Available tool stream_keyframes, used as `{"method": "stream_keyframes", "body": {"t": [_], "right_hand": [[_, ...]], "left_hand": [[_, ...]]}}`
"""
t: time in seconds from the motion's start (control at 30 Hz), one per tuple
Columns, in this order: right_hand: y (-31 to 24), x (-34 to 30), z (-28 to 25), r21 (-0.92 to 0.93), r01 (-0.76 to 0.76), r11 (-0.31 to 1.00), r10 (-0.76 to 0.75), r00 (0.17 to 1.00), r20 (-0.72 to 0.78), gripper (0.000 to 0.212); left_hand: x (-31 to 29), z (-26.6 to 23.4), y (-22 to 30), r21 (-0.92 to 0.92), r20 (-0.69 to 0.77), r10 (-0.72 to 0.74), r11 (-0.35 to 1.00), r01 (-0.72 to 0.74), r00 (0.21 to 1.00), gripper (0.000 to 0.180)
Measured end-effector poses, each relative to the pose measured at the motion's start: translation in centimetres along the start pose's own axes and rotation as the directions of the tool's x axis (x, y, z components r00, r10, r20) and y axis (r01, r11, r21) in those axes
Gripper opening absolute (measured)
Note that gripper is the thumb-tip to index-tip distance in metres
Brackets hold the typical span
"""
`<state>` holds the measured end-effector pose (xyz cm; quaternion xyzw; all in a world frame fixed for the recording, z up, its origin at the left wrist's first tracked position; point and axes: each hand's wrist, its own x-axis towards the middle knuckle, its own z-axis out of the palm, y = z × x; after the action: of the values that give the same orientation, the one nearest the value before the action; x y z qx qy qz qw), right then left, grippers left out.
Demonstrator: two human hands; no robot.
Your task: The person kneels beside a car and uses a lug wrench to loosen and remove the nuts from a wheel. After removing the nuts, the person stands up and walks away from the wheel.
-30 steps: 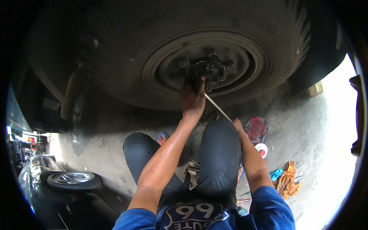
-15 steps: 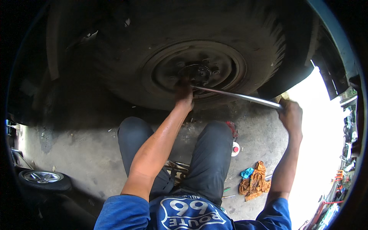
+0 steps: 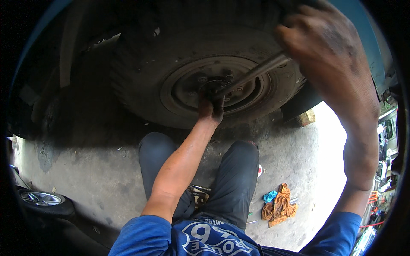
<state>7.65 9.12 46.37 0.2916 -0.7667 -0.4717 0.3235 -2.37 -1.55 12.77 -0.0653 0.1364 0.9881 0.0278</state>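
Far left, a silver spoked wheel with a black tyre (image 3: pixel 45 205), then a good stretch of grey concrete floor (image 3: pixel 106 175) over to the knees (image 3: pixel 157 149). Left grip (image 3: pixel 210 106) is at the big dusty steel wheel (image 3: pixel 183 81), by the low end of a long grey metal bar (image 3: pixel 260 70); too dark to tell if it's closed. Next, a crumpled orange-brown cloth (image 3: pixel 279 208), then a rough tan block (image 3: pixel 306 118). Right grip (image 3: pixel 320 40) is wrapped round the bar's top end, just beside a curved blue body panel (image 3: pixel 370 34) in view, can't tell the gap.
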Motion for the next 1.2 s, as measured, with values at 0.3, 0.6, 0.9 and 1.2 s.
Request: {"method": "stream_keyframes", "body": {"t": [0.3,0.6,0.9,1.2], "right_hand": [[0.2,-4.9,6.0,0.085,-0.418,0.905,0.327,0.807,0.492,0.013],[-5.5,-20.3,24.8,0.168,-0.661,0.731,0.601,0.741,0.3,0.023],[-52.3,-21.0,28.5,0.501,-0.829,-0.248,-0.077,0.532,0.843,0.037],[-39.6,-25.3,21.4,0.685,-0.691,-0.231,0.0,0.704,0.71,0.025]], "left_hand": [[0.2,-0.3,-1.6,0.206,-0.142,0.076,0.977,-0.045,0.987,0.028],[-0.2,-0.6,-1.9,0.562,-0.125,0.21,0.821,-0.105,0.97,0.032],[0.5,-3.1,0.4,0.765,0.582,0.273,-0.503,-0.402,0.766,0.029],[-3.5,-3.7,1.4,0.879,0.368,0.224,-0.4,-0.26,0.902,0.035]]}}
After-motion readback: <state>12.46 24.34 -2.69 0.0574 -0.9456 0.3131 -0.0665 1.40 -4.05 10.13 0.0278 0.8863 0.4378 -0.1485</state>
